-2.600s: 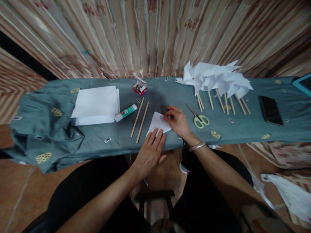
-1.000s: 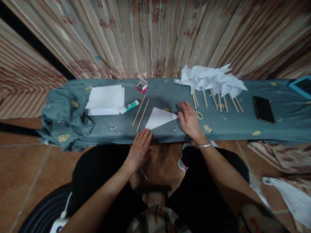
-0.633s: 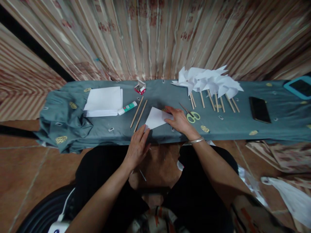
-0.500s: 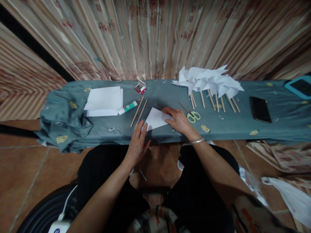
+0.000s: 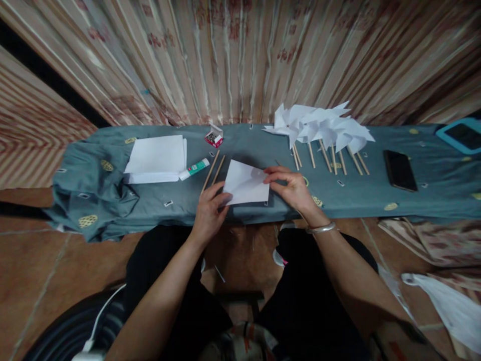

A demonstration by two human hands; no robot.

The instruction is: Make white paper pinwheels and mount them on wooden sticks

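A white sheet of paper (image 5: 246,183) is spread between my hands over the cloth. My left hand (image 5: 209,209) pinches its left edge, and my right hand (image 5: 292,188) grips its right edge between thumb and fingers. Two wooden sticks (image 5: 217,170) lie just beyond my left hand. Behind my right hand sits a pair of green-handled scissors (image 5: 305,181), mostly hidden by it. To the left are a green and white glue stick (image 5: 194,169) and a stack of white paper (image 5: 155,154).
Several white paper pinwheels (image 5: 319,125) on wooden sticks lie at the back right. A small open red box (image 5: 214,137) of metal bits stands at the back. A black phone (image 5: 400,170) and a blue-framed device (image 5: 462,136) lie on the right of the cloth-covered table (image 5: 361,203).
The folded paper triangle has been opened into a wider sheet. My right hand has moved right with its edge and now covers most of the scissors.
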